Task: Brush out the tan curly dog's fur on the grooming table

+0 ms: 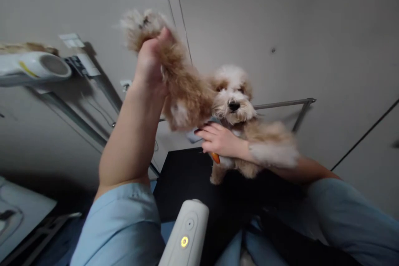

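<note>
- Curly cream-and-tan dog (193,99): on flat black table (181,183), before me.
- White cylindrical dryer nozzle (34,68): left of my left hand (152,60).
- Grey metal bar (283,103): behind dog.

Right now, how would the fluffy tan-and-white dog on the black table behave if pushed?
The fluffy tan-and-white dog would probably give: one foreleg lies over the bare right forearm. It may tip, as the bare left hand holds its other foreleg raised. Its deep coat likely compresses.

the left sleeve (121,220) and the right sleeve (352,220) are of plain light blue cloth, cut short, with soft creases; the left forearm (127,137) and the right forearm (311,171) are bare below them.
</note>
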Available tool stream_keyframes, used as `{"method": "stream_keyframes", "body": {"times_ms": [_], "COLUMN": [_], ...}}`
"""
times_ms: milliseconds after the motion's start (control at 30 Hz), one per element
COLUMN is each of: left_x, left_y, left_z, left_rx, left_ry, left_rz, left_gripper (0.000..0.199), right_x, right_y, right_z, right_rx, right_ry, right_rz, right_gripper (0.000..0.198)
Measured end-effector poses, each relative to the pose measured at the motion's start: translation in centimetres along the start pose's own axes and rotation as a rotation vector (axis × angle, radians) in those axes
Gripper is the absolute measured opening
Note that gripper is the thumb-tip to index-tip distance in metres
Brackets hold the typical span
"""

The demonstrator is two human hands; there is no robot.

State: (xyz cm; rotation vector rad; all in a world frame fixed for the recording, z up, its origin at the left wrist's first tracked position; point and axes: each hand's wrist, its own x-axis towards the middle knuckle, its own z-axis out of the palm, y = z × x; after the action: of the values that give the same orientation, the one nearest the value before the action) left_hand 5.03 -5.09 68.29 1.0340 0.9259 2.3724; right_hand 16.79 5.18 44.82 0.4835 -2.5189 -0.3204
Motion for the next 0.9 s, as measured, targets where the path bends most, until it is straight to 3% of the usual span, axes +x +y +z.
{"method": "stream_keyframes", "body": {"times_ms": [67,167,333,467,600,733,800,900], "left_x": [0.1,0.7,2.4,3.8,4.8,5.7,6.4,7.7], "left_y": [-0.4,-1.3,-2.2,-2.5,-2.6,-2.7,-3.1,-4.4], "left_z": [-0.4,-0.9,-1.6,-2.4,-3.3,-4.8,-5.4,-6.0], "left_rx": [0.031,0.016,-0.139,-0.168,-0.156,-0.212,-0.266,-0.341], "left_ry": [-0.094,-0.09,-0.09,-0.063,-0.099,-0.086,-0.074,-0.092], "left_rz": [-0.021,-0.089,-0.2,-0.293,-0.303,-0.319,-0.34,-0.297], "left_gripper": [0.04,0.034,0.018,0.026,0.03,0.027,0.022,0.018], "right_x": [0.2,-0.2,1.2,2.6,3.3,3.4,3.6,4.2], "right_y": [-0.4,-0.9,-0.2,0.6,1.7,2.6,3.3,4.1], "right_z": [0.9,2.3,2.4,2.4,2.4,2.9,3.0,3.2], "right_rx": [-0.001,0.019,-0.085,-0.071,-0.135,-0.043,-0.065,-0.135], "right_ry": [-0.101,-0.238,-0.083,-0.143,-0.139,-0.317,-0.281,-0.163], "right_rz": [0.046,0.066,0.226,0.194,0.251,0.136,0.143,0.271], "right_gripper": [0.019,0.02,0.02,0.018,0.023,0.014,0.016,0.021]}}
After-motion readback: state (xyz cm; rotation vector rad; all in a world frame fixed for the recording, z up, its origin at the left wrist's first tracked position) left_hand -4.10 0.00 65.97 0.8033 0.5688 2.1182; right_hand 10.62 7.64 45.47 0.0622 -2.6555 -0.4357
